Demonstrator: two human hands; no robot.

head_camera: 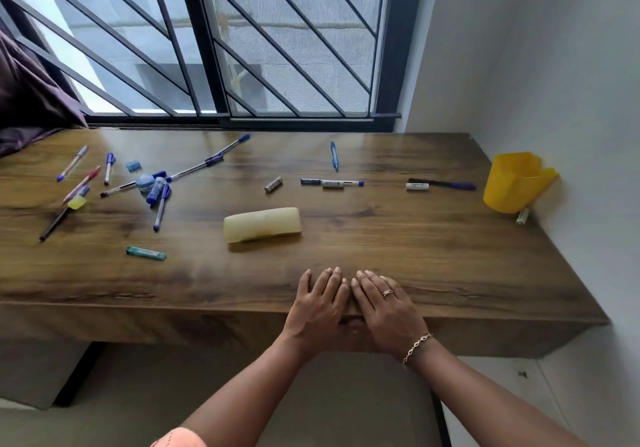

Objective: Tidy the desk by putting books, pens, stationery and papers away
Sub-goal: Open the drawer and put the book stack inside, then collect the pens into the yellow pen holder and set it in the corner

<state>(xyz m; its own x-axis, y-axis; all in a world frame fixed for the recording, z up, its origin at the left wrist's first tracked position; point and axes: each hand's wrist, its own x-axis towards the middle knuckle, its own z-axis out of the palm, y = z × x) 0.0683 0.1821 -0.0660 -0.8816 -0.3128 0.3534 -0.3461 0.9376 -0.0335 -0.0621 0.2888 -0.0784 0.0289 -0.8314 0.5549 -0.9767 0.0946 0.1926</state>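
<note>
My left hand [320, 303] and my right hand [386, 303] lie flat side by side on the front edge of the wooden desk [450, 256], fingers straight, holding nothing. Just beyond them lies a pale yellow pencil case [262, 224]. Several blue pens [161, 207] and a red pen [83, 181] are scattered at the left with a teal eraser box [145, 253]. A blue pen [334, 155] lies at the back middle, a marker [330, 182] and a battery [273, 184] in the middle. At the right lie a purple pen [446, 184] and a second battery [417, 186].
A yellow pen holder [512, 183] stands tilted at the right end against the white wall, with a small white tube [523, 216] at its base. A barred window runs behind the desk. A dark curtain [24, 100] hangs at the far left.
</note>
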